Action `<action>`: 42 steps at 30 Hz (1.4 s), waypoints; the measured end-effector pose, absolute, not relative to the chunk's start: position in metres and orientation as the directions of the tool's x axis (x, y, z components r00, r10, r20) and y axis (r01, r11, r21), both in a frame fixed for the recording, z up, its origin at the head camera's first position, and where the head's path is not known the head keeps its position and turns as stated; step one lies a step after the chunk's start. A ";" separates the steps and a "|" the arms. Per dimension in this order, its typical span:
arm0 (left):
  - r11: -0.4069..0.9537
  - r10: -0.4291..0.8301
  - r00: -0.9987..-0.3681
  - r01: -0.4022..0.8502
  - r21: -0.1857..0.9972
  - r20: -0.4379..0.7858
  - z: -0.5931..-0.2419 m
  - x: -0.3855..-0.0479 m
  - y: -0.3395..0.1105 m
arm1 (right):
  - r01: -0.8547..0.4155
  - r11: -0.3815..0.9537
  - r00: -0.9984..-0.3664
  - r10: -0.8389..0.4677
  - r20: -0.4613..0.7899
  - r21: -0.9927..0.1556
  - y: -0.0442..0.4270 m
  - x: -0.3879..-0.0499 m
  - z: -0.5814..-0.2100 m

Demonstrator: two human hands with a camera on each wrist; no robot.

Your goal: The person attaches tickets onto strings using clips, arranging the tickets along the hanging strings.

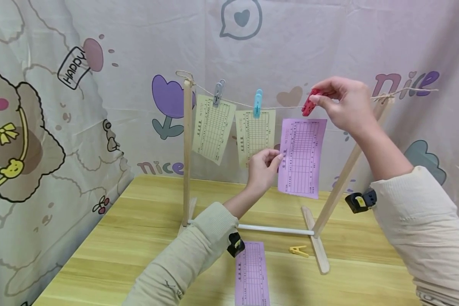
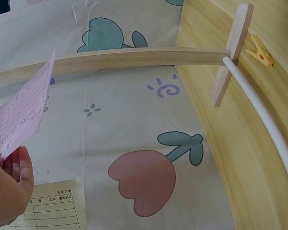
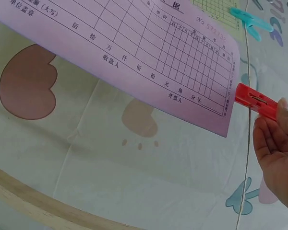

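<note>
Pinching the left edge of a purple-pink printed receipt slip (image 1: 302, 158), the left hand (image 1: 263, 168) holds it upright just below a thin string (image 1: 287, 108), toward the right of the line. The right hand (image 1: 346, 102) grasps a red clothespin (image 1: 310, 103) between thumb and fingers at the string; in the head view a gap shows between this clip and the slip's top edge. Whether its jaws sit around the string cannot be told.

Farther left, a blue clothespin (image 1: 258, 103) and a gray clothespin (image 1: 218, 93) each hold a yellow slip on the string, the right yellow slip (image 1: 255, 131) partly behind the left hand and the left yellow slip (image 1: 214, 129) tilted. The string runs between a left wooden post (image 1: 187, 157) and a right wooden post (image 1: 338, 193), joined low down by a white rod (image 1: 275, 229). On the wood-grained surface (image 1: 145, 212), a yellow clothespin (image 1: 299, 250) lies near the right post's foot, and a second pink slip (image 1: 252, 276) lies at the near side.
</note>
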State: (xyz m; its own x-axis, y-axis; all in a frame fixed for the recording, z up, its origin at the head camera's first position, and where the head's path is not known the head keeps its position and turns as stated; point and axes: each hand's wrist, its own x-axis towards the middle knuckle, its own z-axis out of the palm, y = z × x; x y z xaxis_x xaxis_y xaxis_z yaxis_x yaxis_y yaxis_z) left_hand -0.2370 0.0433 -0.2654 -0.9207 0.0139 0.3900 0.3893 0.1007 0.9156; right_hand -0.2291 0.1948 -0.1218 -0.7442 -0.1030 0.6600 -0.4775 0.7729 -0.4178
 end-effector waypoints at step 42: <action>0.107 0.003 -0.907 0.420 0.901 0.422 -0.266 -0.243 0.036 | -0.487 0.787 -0.788 -0.210 0.578 -0.378 0.188 -0.230 -0.125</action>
State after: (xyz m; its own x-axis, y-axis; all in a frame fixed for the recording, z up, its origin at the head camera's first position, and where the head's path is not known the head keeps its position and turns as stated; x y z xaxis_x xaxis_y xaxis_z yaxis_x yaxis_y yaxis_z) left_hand -0.2426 0.0363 -0.2662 -0.9066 0.0033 0.4220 0.4199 0.1070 0.9013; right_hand -0.2301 0.1879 -0.1249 -0.7882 -0.2103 0.5783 -0.4874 0.7871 -0.3781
